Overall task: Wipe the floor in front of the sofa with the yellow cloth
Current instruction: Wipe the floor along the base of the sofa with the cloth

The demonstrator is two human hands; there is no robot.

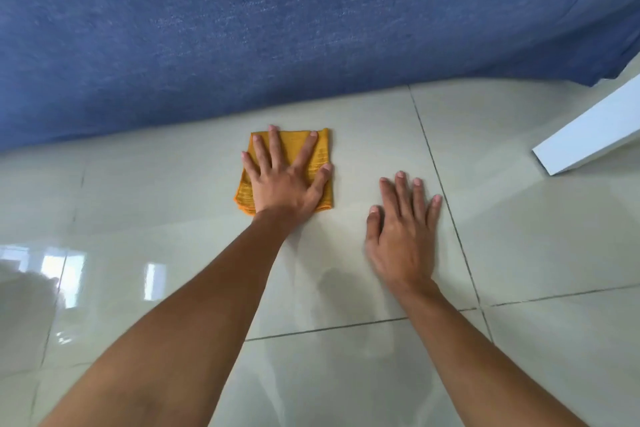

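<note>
A folded yellow cloth [323,152] lies flat on the pale glossy tiled floor [502,218], just in front of the blue sofa [277,28]. My left hand [285,177] presses down on the cloth with fingers spread wide, covering most of it. My right hand [403,232] rests flat on the bare tile to the right of the cloth, fingers apart, holding nothing. Both forearms reach in from the bottom of the view.
The blue fabric sofa front fills the whole top of the view and meets the floor along a curved line. A white furniture leg or panel [588,135] stands on the floor at the right. Dark grout lines cross the tiles; window reflections shine at the left.
</note>
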